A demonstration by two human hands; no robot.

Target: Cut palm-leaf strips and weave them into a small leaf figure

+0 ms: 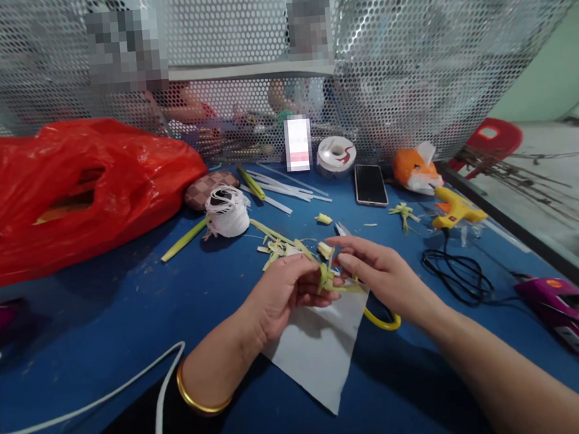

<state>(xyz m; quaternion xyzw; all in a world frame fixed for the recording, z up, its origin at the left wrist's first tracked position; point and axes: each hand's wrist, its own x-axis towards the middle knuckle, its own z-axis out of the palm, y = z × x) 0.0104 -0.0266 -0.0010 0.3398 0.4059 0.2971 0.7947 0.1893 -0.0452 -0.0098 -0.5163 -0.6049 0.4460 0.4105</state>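
My left hand [295,287] is curled round a small knotted piece of yellow-green leaf strips [326,277], held above a white sheet of paper [314,349]. Close against its right side is my right hand [374,267], with thumb and forefinger at a loose strip end of the piece; the exact contact is partly hidden. Under the right hand lie scissors [387,323] with yellow handles, their blade tips showing beyond it. Leaf scraps [277,250] are heaped just past my left hand, and a short cut leaf piece [324,219] rests farther off.
A red plastic bag [141,182] fills the left. Farther back are white cord [229,212], pale strips [287,190], a ribbon spool [336,154] and a phone [370,185]. On the right lie a yellow glue gun [456,209] and a purple power strip [562,316]. Perforated metal mesh [235,34] stands behind, people beyond.
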